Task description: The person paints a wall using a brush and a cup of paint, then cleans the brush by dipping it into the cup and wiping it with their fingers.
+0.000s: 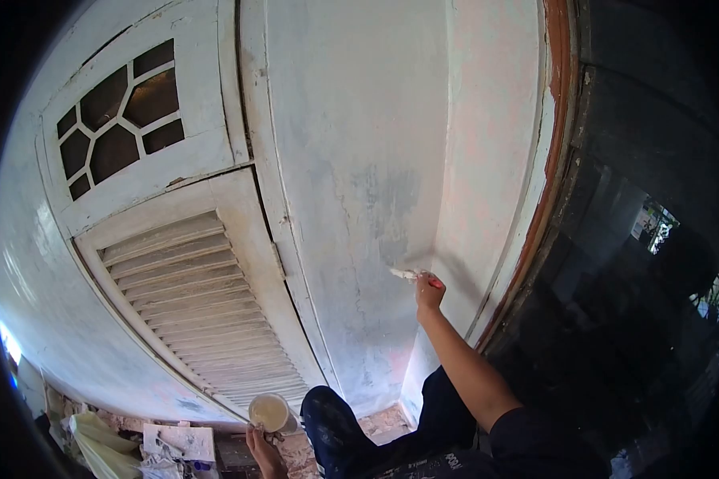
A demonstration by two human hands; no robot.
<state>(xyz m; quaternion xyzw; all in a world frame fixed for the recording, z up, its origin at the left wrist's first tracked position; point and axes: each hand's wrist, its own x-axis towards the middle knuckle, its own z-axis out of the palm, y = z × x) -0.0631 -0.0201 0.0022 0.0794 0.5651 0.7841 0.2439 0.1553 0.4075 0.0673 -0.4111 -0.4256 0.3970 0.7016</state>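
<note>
My right hand (431, 292) is closed around a paintbrush (403, 274) with a red handle and white-coated bristles. The bristle tip points left, right at the patchy white and grey wall (359, 199), near the inner corner. Low in the view, my left hand (264, 453) grips a round tub (269, 412) of pale cream paint from beneath and the side. Part of that hand is cut off by the bottom edge.
A white louvred shutter (192, 279) stands left of the wall, below a panel with dark lattice openings (120, 116). Dark glass (639, 319) borders the brown frame edge (563, 72) at right. A pale bag (100, 443) and a splattered white board (180, 441) lie lower left.
</note>
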